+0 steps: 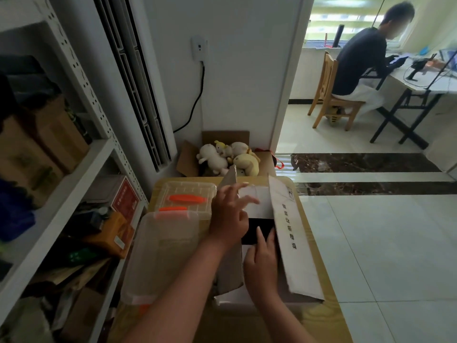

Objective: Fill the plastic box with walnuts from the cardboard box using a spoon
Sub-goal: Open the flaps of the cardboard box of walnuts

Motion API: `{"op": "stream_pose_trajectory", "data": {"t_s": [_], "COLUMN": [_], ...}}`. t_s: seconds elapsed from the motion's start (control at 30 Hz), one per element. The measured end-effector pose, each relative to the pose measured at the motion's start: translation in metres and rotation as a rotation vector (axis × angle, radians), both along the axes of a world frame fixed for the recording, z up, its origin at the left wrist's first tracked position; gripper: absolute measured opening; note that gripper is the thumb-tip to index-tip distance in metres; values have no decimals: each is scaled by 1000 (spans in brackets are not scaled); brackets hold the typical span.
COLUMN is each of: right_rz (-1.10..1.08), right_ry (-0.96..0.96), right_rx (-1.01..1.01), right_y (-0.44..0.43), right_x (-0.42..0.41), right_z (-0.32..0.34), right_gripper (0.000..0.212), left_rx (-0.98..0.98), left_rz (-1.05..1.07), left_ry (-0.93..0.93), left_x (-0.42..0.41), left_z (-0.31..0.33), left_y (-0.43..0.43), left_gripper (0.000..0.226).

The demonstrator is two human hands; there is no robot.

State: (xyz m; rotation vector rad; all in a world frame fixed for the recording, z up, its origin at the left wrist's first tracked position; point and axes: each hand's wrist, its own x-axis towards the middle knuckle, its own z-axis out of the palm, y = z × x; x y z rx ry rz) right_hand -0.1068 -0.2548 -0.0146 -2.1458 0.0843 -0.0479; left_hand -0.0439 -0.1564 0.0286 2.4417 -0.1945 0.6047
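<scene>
Both hands are busy at the cardboard box (284, 243), which sits toward the right edge of the table (319, 318). Left hand (228, 217) is spread open, fingers fanned over the far inner flap, pressing or pushing it rather than gripping anything. Right hand (262, 258) is also open and empty, fingertips poking down toward the dark gap in the middle, just beside the long right flap (294, 238) that's standing up. Can't see any walnuts in there, it's too dark inside.

The plastic box (163, 253) is right next to it on the left side of the table, looks empty, with its clear lid (188, 196) (orange handle) lying behind it near the far edge. No spoon anywhere I can spot, so scooping hasn't started by my reckoning.

What could go sideways: those flaps look springy, so one flopping back could block the opening. Also the plastic box seems to hang over the table's left edge a bit, so a bump from the left forearm might shove it off.
</scene>
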Motion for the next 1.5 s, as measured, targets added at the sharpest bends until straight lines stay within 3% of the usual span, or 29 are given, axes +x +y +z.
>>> {"op": "stream_pose_trajectory", "data": {"t_s": [0.1, 0.2, 0.33, 0.43, 0.63, 0.7, 0.8, 1.03, 1.2, 1.33, 1.43, 1.5], "right_rz": [-21, -62, -76, -77, -145, -163, -212, -169, -160, -194, -200, -200], "right_ry": [-124, -76, 17, 50, 244, 269, 293, 404, 418, 396, 393, 390], "right_rx": [-156, -277, -470, -609, -495, -406, -361, -308, -285, -269, -273, -273], "right_y": [-11, -26, -47, -66, -96, -101, -108, -121, -127, -135, -144, -149], "right_x": [14, 33, 50, 60, 73, 76, 79, 86, 91, 91, 94, 95], "right_z": [-4, -8, -5, -1, -10, -16, -18, -29, -34, -36, -35, -34], "right_gripper": [55, 54, 53, 54, 59, 48, 36, 23, 19, 23, 25, 25], "left_rx": [296, 556, 628, 693, 838, 849, 851, 505, 186, 243, 452, 457], "left_rz": [-190, -243, -196, -134, 84, 144, 72, -246, -117, 41, 71, 134], "left_ry": [-24, 225, 362, 396, 431, 502, 516, 611, 958, 1080, 1026, 1033], "left_x": [9, 12, 16, 20, 36, 40, 37, 3, -12, -15, -15, -13], "left_z": [12, 27, 39, 45, 59, 64, 68, 18, -30, -27, -16, -10], "left_y": [4, 2, -3, -12, -22, -22, -36, -116, -149, -142, -139, -138], "left_gripper": [29, 24, 29, 48, 55, 47, 37, 29, 49, 55, 59, 64]}}
